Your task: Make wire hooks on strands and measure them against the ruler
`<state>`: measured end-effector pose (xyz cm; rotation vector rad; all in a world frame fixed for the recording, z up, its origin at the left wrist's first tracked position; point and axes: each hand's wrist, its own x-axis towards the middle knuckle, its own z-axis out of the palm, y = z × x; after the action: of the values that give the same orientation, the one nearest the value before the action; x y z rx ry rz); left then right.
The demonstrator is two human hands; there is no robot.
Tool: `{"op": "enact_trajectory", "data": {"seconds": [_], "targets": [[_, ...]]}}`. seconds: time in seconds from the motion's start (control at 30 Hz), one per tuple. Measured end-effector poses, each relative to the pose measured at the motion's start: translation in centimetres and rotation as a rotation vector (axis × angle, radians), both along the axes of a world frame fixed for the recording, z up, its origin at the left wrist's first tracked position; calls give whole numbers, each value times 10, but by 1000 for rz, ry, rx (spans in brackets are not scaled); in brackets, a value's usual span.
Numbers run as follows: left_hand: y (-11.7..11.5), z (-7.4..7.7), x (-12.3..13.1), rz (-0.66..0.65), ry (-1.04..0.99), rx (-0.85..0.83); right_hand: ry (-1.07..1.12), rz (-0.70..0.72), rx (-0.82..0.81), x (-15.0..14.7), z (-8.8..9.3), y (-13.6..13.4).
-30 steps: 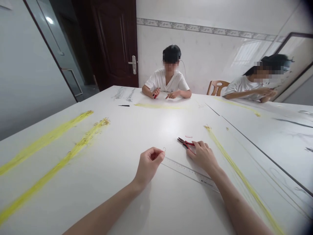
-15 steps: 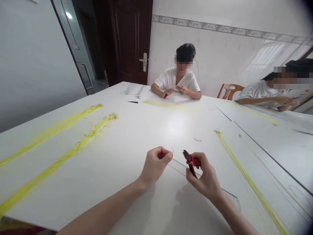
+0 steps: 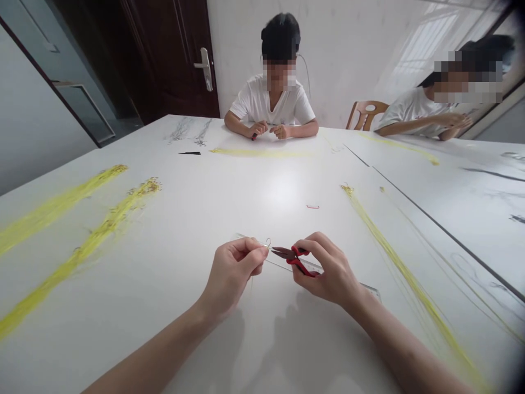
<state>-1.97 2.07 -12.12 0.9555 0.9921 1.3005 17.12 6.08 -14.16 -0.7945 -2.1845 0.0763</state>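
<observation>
Between the thumb and fingers of my left hand (image 3: 235, 271) a small fish hook (image 3: 268, 241) is pinched, its bend sticking up past the fingertips. A thin line seems to hang below that hand. My right hand (image 3: 328, 268) is closed on red-handled pliers (image 3: 292, 256), whose dark jaws point left, close to the hook; whether they touch it I cannot tell. Beneath both hands a clear ruler (image 3: 371, 291) lies on the white table (image 3: 197, 208), partly hidden by them. Beyond the pliers lies a small red-edged piece (image 3: 313, 207).
Bundles of yellow line with hooks at their ends lie left (image 3: 117, 216) and right (image 3: 381, 246). Tweezers (image 3: 190, 153) lie near the far edge. Two people in white shirts sit across (image 3: 273, 104) and at the right (image 3: 426, 112). A seam (image 3: 435, 219) runs across the table.
The pliers have turned from pointing up to pointing left, and their jaws have come close to the hook. The view has shifted right and down.
</observation>
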Motion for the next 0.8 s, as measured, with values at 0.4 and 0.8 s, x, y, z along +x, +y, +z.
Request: {"op": "enact_trajectory", "data": {"seconds": [0.4,0.8], "targets": [[1,2,2,-14,-29,-5,-2,12,32,0,0,0],[-2,1,2,-27,-15,-24,-8,21,40,-1,-1,0]]}}
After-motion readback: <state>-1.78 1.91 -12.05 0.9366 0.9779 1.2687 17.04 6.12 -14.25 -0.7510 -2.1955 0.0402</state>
